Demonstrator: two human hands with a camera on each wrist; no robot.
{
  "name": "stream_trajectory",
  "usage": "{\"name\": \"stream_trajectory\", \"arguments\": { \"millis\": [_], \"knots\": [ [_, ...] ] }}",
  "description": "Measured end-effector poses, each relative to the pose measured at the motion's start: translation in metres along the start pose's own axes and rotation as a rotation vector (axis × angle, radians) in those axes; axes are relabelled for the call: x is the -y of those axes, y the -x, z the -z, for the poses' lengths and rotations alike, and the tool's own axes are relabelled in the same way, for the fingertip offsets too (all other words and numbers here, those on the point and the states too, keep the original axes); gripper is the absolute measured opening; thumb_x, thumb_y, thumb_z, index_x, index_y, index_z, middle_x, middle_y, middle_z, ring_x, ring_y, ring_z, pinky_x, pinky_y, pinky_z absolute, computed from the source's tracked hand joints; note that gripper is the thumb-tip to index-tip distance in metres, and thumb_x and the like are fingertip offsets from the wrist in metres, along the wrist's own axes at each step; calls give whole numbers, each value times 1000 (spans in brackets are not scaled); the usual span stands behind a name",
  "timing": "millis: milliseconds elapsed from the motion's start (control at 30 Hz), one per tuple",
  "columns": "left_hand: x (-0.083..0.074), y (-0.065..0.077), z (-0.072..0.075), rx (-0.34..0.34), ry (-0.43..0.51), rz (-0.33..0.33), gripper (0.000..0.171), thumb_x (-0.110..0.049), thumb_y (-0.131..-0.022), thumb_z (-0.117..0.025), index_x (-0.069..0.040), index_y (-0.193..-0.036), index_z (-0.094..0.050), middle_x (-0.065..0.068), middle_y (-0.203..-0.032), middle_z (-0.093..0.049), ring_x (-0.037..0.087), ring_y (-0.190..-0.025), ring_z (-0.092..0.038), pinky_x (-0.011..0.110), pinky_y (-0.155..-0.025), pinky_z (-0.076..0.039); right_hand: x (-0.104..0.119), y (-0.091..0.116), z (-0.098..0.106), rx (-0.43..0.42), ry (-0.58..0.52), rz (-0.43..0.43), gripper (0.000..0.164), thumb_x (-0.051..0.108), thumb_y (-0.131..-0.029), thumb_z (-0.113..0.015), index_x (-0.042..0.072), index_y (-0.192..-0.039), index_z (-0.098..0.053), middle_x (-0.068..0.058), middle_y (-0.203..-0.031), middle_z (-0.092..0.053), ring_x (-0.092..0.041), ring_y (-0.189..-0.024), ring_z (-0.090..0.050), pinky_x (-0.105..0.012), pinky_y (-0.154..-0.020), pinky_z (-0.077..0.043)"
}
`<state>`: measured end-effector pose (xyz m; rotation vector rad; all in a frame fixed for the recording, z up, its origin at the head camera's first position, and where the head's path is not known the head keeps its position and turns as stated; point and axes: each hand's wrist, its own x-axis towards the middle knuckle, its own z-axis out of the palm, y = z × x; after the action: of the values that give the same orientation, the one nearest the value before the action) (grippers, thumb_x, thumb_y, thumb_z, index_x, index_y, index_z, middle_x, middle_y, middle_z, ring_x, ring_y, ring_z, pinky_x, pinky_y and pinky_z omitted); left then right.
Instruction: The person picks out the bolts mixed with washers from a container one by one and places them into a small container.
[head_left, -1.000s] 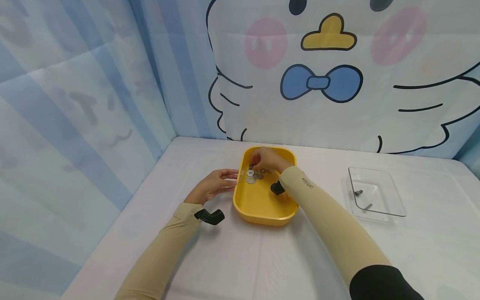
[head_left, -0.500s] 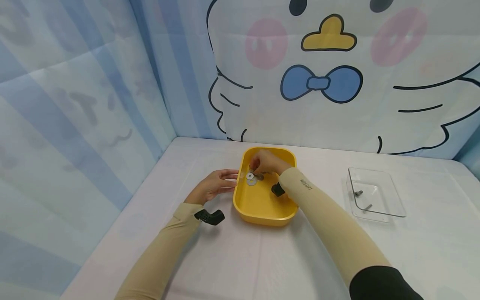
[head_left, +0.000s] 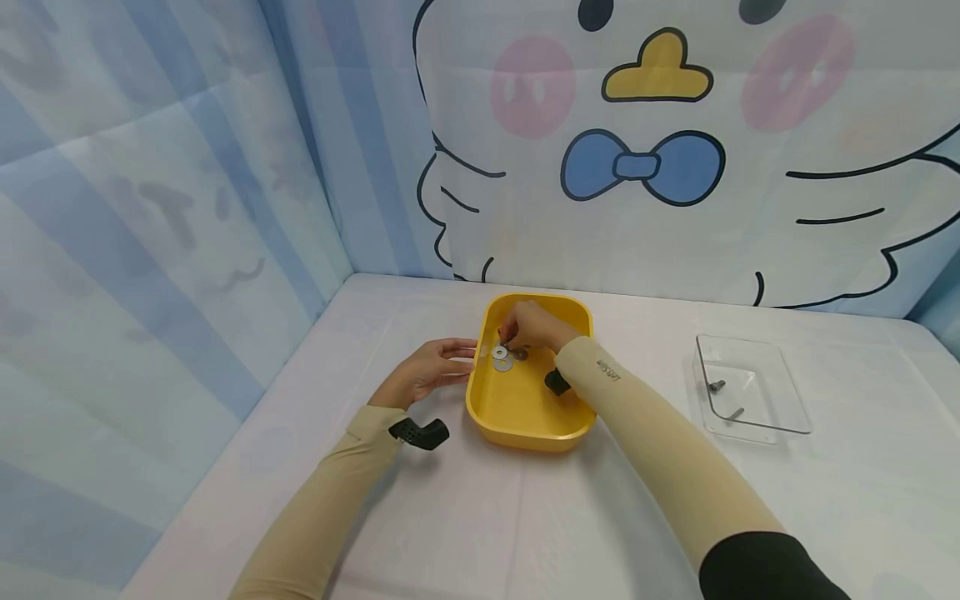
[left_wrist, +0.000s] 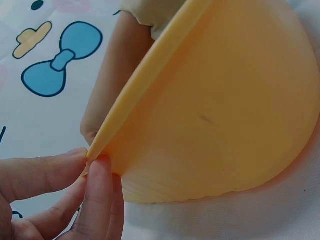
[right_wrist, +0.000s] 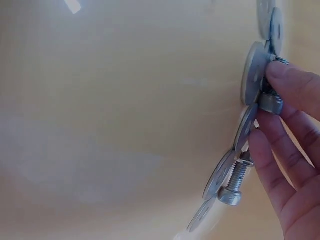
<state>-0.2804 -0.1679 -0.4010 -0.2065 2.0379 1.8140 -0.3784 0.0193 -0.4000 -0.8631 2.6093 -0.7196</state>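
Observation:
My left hand pinches the left rim of the yellow tray; in the left wrist view the thumb and fingers lie on either side of the rim. My right hand reaches down into the tray's far half. The right wrist view shows its thumb and fingers pinching a socket head bolt. Close by lies another bolt, near a fingertip. Several flat metal washers, among them one large washer, stretch in an overlapping row beside the fingers. In the head view, part of this hardware is hidden behind the right hand.
To the right on the white table stands a clear plastic box with a few small metal pieces inside. A printed cloth hangs behind the table, and a blue-striped one on the left.
My right hand has shifted slightly within the tray, and its fingers now cover hardware that showed earlier. The washers have moved a little. My left hand stays on the rim.

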Motion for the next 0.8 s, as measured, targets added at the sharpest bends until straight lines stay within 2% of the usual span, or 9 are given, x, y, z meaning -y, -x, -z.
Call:
{"name": "stream_trajectory", "arguments": {
  "millis": [167,500,800],
  "knots": [
    [-1,0,0,-12,1,15,49,2,-89,-58,-7,-136,-46,14,-138,-48,26,-118,-55,37,-101,-48,0,-1,-1,-15,15,23,10,-1,-81,-70,1,-89,-74,-12,-91,-73,-14,-74,-58,-24,-75,-57],
    [-3,1,0,-1,-8,11,49,2,-91,-55,-6,-138,-44,15,-140,-46,26,-118,-55,37,-101,-48,1,2,-1,-29,0,36,9,2,-82,-69,0,-89,-73,-13,-91,-72,-15,-74,-59,-23,-73,-56],
    [-4,1,0,-7,-4,22,50,1,-89,-59,-7,-137,-46,14,-138,-49,26,-117,-56,36,-100,-49,-4,1,-1,-61,-72,-8,10,6,-84,-68,1,-91,-73,-13,-92,-72,-15,-74,-59,-21,-70,-54]
  ]
}}
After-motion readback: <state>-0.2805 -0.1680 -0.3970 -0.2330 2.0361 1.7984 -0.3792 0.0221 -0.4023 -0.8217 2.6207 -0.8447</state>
